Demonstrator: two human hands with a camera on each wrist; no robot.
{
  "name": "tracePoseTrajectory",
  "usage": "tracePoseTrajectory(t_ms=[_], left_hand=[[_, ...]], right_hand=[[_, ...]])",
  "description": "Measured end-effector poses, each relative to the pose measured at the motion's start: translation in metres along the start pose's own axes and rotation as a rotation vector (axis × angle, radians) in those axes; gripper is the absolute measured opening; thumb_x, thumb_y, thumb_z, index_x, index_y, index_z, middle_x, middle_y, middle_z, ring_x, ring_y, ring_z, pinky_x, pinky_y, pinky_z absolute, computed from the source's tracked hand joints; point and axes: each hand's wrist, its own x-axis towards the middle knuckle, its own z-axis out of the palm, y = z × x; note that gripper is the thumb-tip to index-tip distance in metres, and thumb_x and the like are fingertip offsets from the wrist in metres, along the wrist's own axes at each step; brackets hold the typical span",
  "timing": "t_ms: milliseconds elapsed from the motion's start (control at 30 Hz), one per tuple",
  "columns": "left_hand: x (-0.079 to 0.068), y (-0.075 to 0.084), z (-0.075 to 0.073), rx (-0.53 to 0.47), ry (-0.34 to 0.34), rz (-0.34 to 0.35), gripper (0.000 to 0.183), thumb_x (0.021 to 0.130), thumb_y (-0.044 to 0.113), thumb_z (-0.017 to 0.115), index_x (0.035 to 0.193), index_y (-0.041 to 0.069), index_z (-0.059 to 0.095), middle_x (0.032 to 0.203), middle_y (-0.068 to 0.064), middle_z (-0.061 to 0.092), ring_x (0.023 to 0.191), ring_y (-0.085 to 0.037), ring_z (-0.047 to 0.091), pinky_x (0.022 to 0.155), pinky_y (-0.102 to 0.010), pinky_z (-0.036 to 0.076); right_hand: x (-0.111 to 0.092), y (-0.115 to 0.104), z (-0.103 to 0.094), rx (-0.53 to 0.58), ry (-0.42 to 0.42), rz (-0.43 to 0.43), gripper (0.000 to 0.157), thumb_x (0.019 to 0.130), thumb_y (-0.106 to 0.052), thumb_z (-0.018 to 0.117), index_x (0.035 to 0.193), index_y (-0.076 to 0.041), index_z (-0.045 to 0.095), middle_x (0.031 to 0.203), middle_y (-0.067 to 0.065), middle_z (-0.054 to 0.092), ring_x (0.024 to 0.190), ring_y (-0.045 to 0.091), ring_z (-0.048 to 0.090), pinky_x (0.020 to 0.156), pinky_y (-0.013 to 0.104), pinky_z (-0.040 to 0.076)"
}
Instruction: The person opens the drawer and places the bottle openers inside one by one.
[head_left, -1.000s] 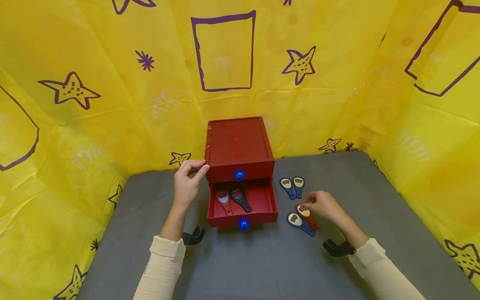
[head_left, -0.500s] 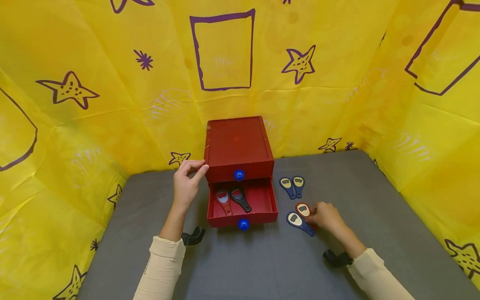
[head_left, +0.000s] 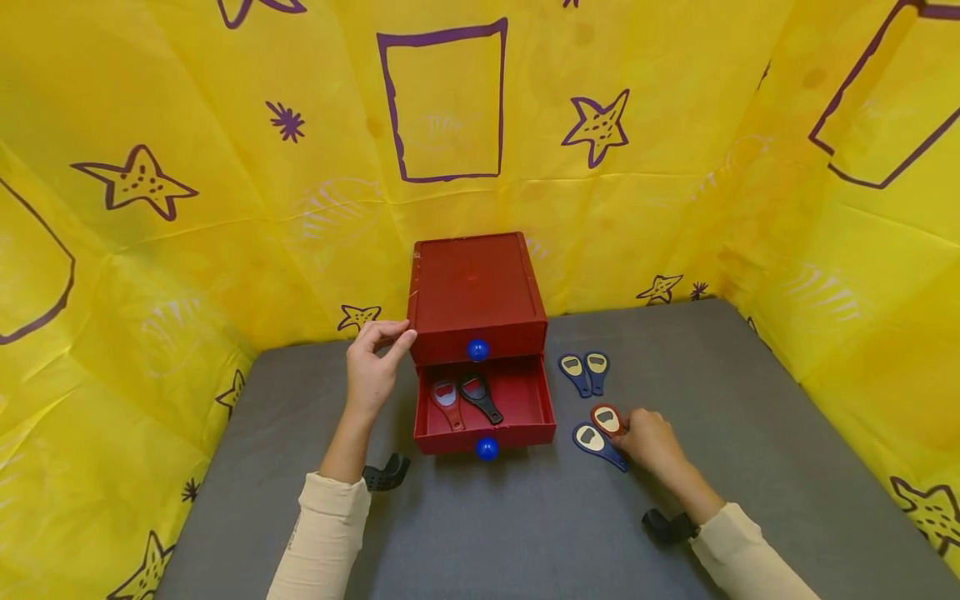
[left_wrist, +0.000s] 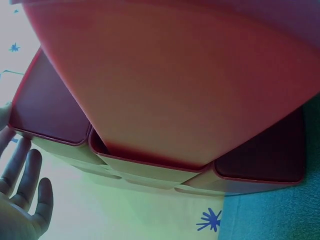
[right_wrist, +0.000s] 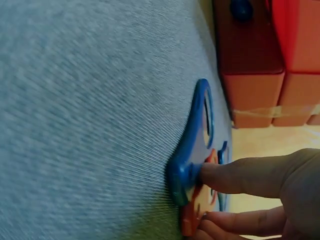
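Note:
My right hand (head_left: 652, 446) pinches the handle end of a red bottle opener (head_left: 606, 417) lying on the grey table; its round head shows past the fingers. Right against it lies a blue bottle opener (head_left: 594, 440), which the right wrist view shows close by the thumb (right_wrist: 240, 176). My left hand (head_left: 372, 367) touches the left front corner of a red two-drawer box (head_left: 476, 287), its fingers (left_wrist: 31, 172) fairly straight in the left wrist view. In the pulled-out lower drawer (head_left: 528, 400) are a red bottle opener (head_left: 448, 404) and a black bottle opener (head_left: 481, 397).
Two more blue bottle openers (head_left: 574, 375) lie side by side to the right of the box. Blue round knobs (head_left: 487, 449) stick out from the drawer fronts. Yellow cloth (head_left: 330, 217) with starfish drawings hangs behind and at both sides.
My right hand has shifted from the red opener's head down to its handle end, uncovering the head. My left hand, the box and the other openers stay where they were.

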Motion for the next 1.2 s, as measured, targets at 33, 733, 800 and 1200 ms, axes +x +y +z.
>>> tracePoseTrajectory(t_ms=[33, 733, 800, 1200], left_hand=[[0.0, 0.001, 0.0, 0.001, 0.002, -0.007, 0.021, 0.085, 0.006, 0.073, 0.102, -0.006, 0.071, 0.104, -0.019, 0.064, 0.091, 0.0, 0.057, 0.084, -0.012, 0.049], [-0.008, 0.029, 0.002, 0.048, 0.023, 0.0, 0.024, 0.086, 0.004, 0.071, 0.106, -0.011, 0.068, 0.1, -0.027, 0.063, 0.086, 0.004, 0.056, 0.081, -0.011, 0.047], [-0.007, 0.021, 0.002, 0.056, 0.027, -0.013, 0.025, 0.086, 0.005, 0.072, 0.106, -0.01, 0.068, 0.101, -0.026, 0.063, 0.087, 0.004, 0.056, 0.082, -0.012, 0.048], [-0.004, 0.009, -0.001, 0.07, 0.037, -0.02, 0.025, 0.086, 0.017, 0.075, 0.103, 0.0, 0.072, 0.102, -0.016, 0.069, 0.087, -0.001, 0.06, 0.083, -0.023, 0.051]], right_hand=[[0.0, 0.0, 0.001, 0.002, 0.009, -0.007, 0.024, 0.074, -0.013, 0.078, 0.061, -0.004, 0.06, 0.06, 0.004, 0.054, 0.057, 0.022, 0.047, 0.056, 0.032, 0.034], [0.002, 0.006, -0.003, 0.051, 0.045, -0.032, 0.022, 0.068, -0.013, 0.08, 0.079, 0.003, 0.07, 0.065, 0.007, 0.061, 0.059, 0.023, 0.051, 0.056, 0.035, 0.042], [0.002, 0.007, -0.007, 0.06, 0.042, -0.03, 0.023, 0.069, -0.013, 0.079, 0.08, 0.005, 0.07, 0.064, 0.006, 0.06, 0.059, 0.021, 0.05, 0.055, 0.033, 0.041], [0.002, -0.013, -0.042, 0.187, 0.033, -0.055, 0.027, 0.073, -0.01, 0.079, 0.089, 0.01, 0.071, 0.069, 0.008, 0.066, 0.056, 0.011, 0.054, 0.05, 0.024, 0.044]])
